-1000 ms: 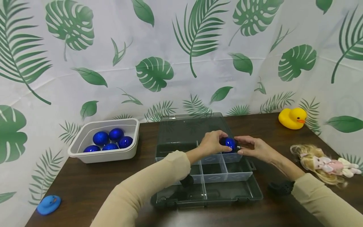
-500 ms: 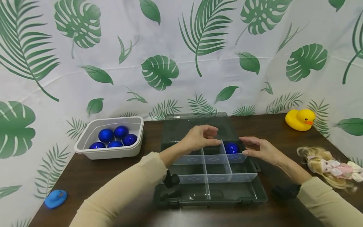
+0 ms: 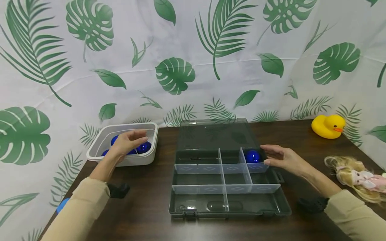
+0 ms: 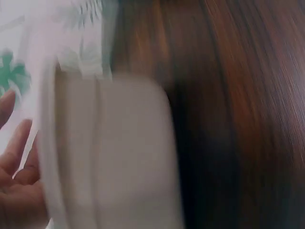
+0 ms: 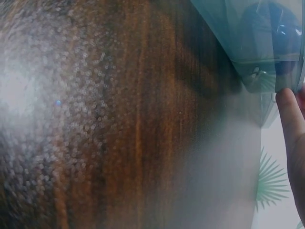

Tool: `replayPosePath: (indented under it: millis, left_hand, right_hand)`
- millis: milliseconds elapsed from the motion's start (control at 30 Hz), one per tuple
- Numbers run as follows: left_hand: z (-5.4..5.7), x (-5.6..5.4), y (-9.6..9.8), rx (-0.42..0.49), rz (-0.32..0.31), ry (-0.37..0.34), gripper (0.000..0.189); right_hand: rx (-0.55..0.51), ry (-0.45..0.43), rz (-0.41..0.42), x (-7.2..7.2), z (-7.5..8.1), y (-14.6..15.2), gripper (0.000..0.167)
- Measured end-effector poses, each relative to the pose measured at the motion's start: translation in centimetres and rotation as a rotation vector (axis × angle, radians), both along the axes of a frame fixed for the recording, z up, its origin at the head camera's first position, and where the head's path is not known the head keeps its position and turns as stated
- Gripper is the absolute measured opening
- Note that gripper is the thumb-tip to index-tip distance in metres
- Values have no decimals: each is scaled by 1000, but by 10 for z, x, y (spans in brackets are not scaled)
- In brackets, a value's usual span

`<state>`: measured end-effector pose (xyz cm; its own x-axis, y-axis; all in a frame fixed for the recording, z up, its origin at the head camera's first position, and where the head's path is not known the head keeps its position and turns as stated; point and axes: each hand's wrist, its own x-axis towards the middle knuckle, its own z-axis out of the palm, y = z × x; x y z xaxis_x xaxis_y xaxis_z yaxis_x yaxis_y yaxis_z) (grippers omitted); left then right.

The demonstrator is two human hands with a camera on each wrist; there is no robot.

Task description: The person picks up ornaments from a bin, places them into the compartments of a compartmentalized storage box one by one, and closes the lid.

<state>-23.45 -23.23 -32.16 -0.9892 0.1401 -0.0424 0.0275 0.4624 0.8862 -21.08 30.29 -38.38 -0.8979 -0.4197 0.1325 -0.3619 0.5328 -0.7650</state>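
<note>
My left hand (image 3: 128, 142) hangs over the white plastic tub (image 3: 152, 142), its fingers loosely bent with nothing held. Several shiny blue baubles (image 3: 144, 147) lie in the tub, partly hidden behind that hand. Another blue bauble (image 3: 252, 156) sits in the back right compartment of a smoky see-through divider box (image 3: 199, 199), whose lid (image 3: 214, 134) is folded back. At the box's right rear side is my right hand (image 3: 281, 159), fingers relaxed and holding nothing. In the right wrist view a fingertip (image 5: 286, 98) appears to touch the box wall. The left wrist view is blurred.
A yellow rubber duck (image 3: 328, 126) stands at the back right, with a blond doll (image 3: 359, 177) lying in front of it. Part of a blue toy (image 3: 61, 205) shows at the left table edge, behind the sleeve. A leaf-print cloth (image 3: 181, 30) hangs behind the table.
My left hand has let go of a blue bauble in the back right compartment and moved left to above the tub. My right hand has stayed beside the box.
</note>
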Motion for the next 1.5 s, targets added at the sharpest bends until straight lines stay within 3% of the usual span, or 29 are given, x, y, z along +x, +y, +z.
replayPosePath:
  millis: [200,367,533,667,967,1100,1233,1500]
  left_hand:
    - [-8,-9,-22,-29,-27,-46,58]
    - [-8,-14,-24,-144,-64,-93,56]
    - [-7,-19,-20,-257,-126,-55,55]
    - [-7,-23,-15,-297,-161,-33,54]
    - [-10,-26,-10,-432,-141,-42,51]
    - [-12,-25,-9,-446,-103,-52,50]
    - [-11,-23,-12,-416,-65,-10,50]
    - [10,-20,-17,-271,7,52,53]
  right_hand:
    - [-42,-12,11,2,-1,2,53]
    - [-62,-13,23,2,-4,1,53]
    - [-49,-12,9,3,-3,1,53]
    - [-26,-16,-10,4,0,0,53]
    - [12,-20,-18,3,0,-2,53]
    - [13,-14,-16,3,0,-2,53]
    - [19,-10,-19,3,-1,-2,53]
    - [25,-20,-28,2,2,-2,53]
